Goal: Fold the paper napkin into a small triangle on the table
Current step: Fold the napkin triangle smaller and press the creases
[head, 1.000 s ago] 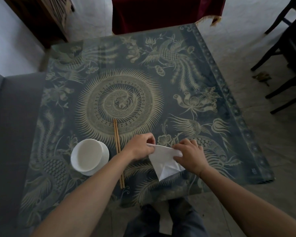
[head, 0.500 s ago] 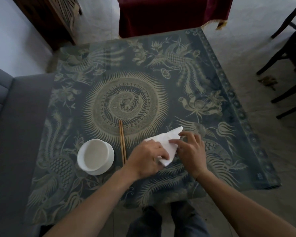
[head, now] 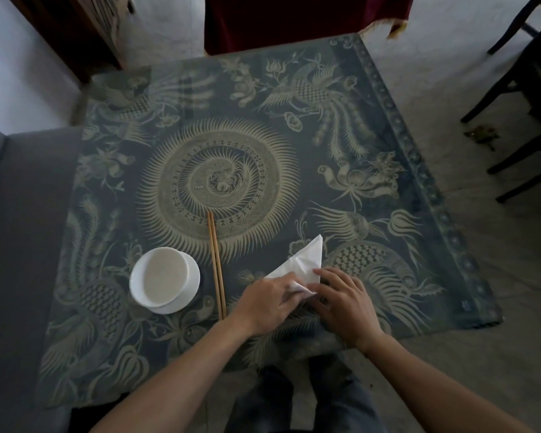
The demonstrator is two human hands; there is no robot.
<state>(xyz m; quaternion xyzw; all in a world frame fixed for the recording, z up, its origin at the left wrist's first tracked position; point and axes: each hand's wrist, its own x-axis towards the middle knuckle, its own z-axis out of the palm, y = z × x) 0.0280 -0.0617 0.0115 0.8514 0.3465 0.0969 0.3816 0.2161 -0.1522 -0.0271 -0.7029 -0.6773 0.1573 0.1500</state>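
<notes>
White paper napkin, folded to a triangle, lies on the table; the left hand pinches its near corner, the right hand presses with fingers spread.

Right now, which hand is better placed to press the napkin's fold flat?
Right, probably. The right hand lies with fingers spread over the napkin at its near edge, free to slide along the crease. The left hand pinches the near corner and anchors it.
</notes>
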